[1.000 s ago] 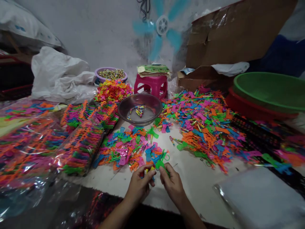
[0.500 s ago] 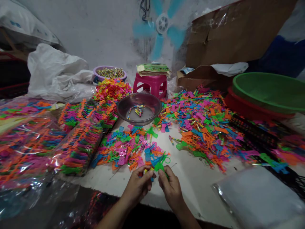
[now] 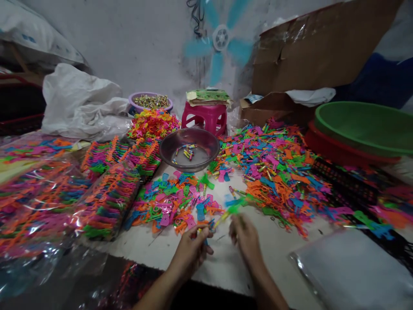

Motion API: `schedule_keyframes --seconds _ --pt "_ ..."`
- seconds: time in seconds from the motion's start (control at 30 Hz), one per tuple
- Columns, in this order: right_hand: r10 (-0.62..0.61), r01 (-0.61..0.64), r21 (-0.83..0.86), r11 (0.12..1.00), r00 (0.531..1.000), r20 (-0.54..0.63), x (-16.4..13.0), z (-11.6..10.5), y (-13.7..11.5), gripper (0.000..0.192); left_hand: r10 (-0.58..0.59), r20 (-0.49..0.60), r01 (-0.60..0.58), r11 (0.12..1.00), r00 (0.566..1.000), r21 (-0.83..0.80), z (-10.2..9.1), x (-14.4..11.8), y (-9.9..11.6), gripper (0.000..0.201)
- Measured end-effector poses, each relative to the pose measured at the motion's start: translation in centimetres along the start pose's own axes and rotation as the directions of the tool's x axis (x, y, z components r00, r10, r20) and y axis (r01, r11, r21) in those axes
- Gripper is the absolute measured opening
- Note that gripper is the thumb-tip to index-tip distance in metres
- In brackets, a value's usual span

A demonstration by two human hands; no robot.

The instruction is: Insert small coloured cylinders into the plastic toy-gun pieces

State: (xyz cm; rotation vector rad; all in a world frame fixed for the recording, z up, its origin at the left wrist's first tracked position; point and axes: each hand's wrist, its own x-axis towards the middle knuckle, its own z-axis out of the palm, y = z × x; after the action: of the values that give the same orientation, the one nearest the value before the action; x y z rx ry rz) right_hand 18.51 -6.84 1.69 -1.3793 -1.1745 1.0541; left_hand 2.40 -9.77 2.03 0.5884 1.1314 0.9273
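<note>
My left hand (image 3: 191, 246) is closed, thumb against fingers, around small colourful tubes that are mostly hidden; yellow, red and blue bits show at the fingertips. My right hand (image 3: 247, 239) is smeared by motion, and its finger state is unclear. Just beyond its fingertips is a blurred green, blue and yellow plastic toy piece (image 3: 235, 208) with a tube on it; whether the hand still touches it cannot be told. In front of my hands lies a small pile of bright plastic pieces (image 3: 166, 209). A larger pile of pieces with tubes (image 3: 280, 172) spreads to the right.
A metal bowl (image 3: 206, 161) holds several tubes. Behind it stand a pink stool (image 3: 211, 115) and a purple basin (image 3: 134, 101) of tubes. Bagged toys (image 3: 106, 200) fill the left. Clear plastic bags (image 3: 351, 262), a black crate (image 3: 345, 178) and a green basin (image 3: 364, 129) are right.
My right hand has moved right, away from my left, and the green piece has gone from between the hands up and right. The left hand has barely moved.
</note>
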Motion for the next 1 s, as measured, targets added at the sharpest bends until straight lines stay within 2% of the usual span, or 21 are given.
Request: schedule_keyframes --seconds 0.07,0.1,0.17,0.23,0.37,0.43,0.53,0.6,0.63,0.7,0.73,0.77,0.83,0.9,0.97,1.0 --pt "0.055 -0.046 0.050 0.998 0.978 -0.200 2.9 -2.0 -0.2 0.040 -0.146 -0.053 0.133 0.973 0.988 -0.188 -0.3 0.4 -0.1 0.034" --pt "0.068 -0.079 -0.038 0.996 0.971 -0.230 4.3 -2.7 -0.1 0.044 -0.203 -0.056 0.181 0.947 0.978 -0.267 -0.5 0.5 -0.1 0.029" --pt "0.057 -0.121 -0.322 0.939 0.978 -0.200 6.6 -3.3 0.5 0.047 -0.279 -0.012 0.252 0.883 0.960 -0.397 -0.9 0.7 0.0 0.023" --pt "0.030 -0.111 -0.545 0.831 0.987 -0.157 8.3 -2.7 1.5 0.042 -0.320 0.062 0.310 0.824 0.945 -0.474 -1.0 0.7 0.0 0.020" --pt "0.003 -0.114 -0.688 0.717 0.987 -0.161 10.1 -0.5 2.6 0.028 -0.328 0.145 0.352 0.762 0.934 -0.544 -1.2 0.6 0.1 0.012" --pt "0.006 -0.109 -0.721 0.684 0.989 -0.144 9.6 0.4 2.2 0.026 -0.309 0.133 0.327 0.752 0.942 -0.572 -1.4 0.5 0.2 0.010" --pt "-0.005 -0.030 -0.730 0.683 0.999 -0.046 6.3 2.0 1.1 0.024 -0.238 0.075 0.235 0.768 0.968 -0.595 -1.8 0.8 0.2 0.014" --pt "-0.021 0.096 -0.697 0.711 0.993 0.116 3.0 3.1 0.5 0.019 -0.156 0.030 0.144 0.798 0.987 -0.585 -1.7 1.2 -0.1 0.017" --pt "-0.033 0.202 -0.644 0.738 0.964 0.265 1.6 3.6 0.3 0.018 -0.110 0.006 0.094 0.815 0.994 -0.571 -1.6 1.4 -0.3 0.017" --pt "-0.050 0.297 -0.512 0.806 0.896 0.441 -0.1 4.1 0.3 0.021 -0.051 -0.048 0.018 0.845 0.998 -0.535 -1.2 1.8 -0.5 0.017" --pt "-0.065 0.299 -0.456 0.838 0.885 0.460 -0.1 4.1 0.5 0.026 -0.052 -0.074 0.006 0.856 0.996 -0.516 -1.0 1.9 -0.6 0.018" --pt "-0.082 0.279 -0.431 0.858 0.903 0.421 0.3 3.9 0.7 0.029 -0.068 -0.095 0.012 0.865 0.993 -0.502 -0.9 1.9 -0.5 0.020" --pt "-0.139 0.257 -0.483 0.837 0.954 0.267 2.0 3.1 1.5 0.030 -0.126 -0.113 0.055 0.869 0.986 -0.492 -0.8 1.8 -0.2 0.023" --pt "-0.211 0.274 -0.622 0.733 0.962 0.175 4.0 2.4 2.5 0.034 -0.176 -0.108 0.101 0.864 0.978 -0.492 -1.0 1.6 0.3 0.024" --pt "-0.247 0.344 -0.714 0.610 0.939 0.241 5.4 1.9 3.4 0.031 -0.173 -0.094 0.106 0.867 0.980 -0.487 -1.4 1.3 0.7 0.020" --pt "-0.250 0.382 -0.722 0.577 0.924 0.289 5.7 1.7 3.7 0.025 -0.157 -0.086 0.098 0.876 0.984 -0.472 -1.7 1.1 0.7 0.019"
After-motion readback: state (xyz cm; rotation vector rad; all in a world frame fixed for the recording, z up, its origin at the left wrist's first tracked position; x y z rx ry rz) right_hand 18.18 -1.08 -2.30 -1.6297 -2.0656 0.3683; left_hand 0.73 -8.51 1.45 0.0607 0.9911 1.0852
